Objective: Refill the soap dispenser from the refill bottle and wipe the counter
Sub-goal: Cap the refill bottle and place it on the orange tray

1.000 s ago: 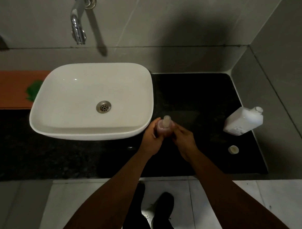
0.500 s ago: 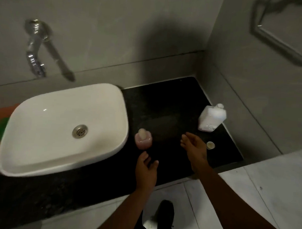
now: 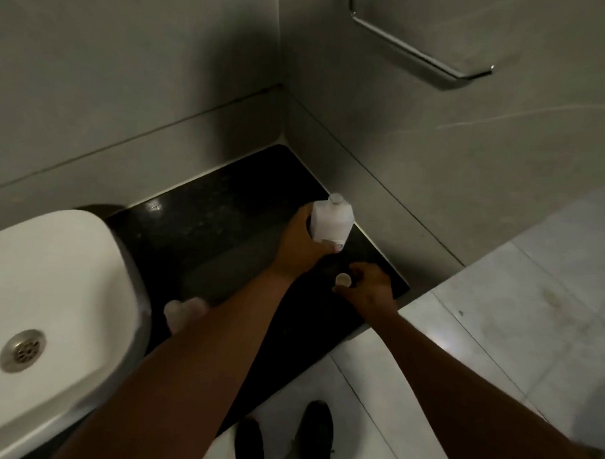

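The white refill bottle (image 3: pixel 332 223) stands near the right end of the black counter (image 3: pixel 209 219), its neck uncapped. My left hand (image 3: pixel 298 246) grips the bottle's lower body from the left. My right hand (image 3: pixel 367 288) pinches the small white cap (image 3: pixel 343 280) just in front of the bottle, at the counter surface. The pinkish soap dispenser (image 3: pixel 183 311) stands by the basin's right side, partly hidden behind my left forearm.
A white basin (image 3: pixel 52 272) with a metal drain (image 3: pixel 22 350) fills the left. Tiled walls close the counter at the back and right. A metal towel rail (image 3: pixel 420 58) hangs on the right wall. The counter's front edge drops to a pale tiled floor (image 3: pixel 496 322).
Both hands left the dispenser and moved right. My left hand took hold of the refill bottle and my right hand closed on the cap. The view swung right.
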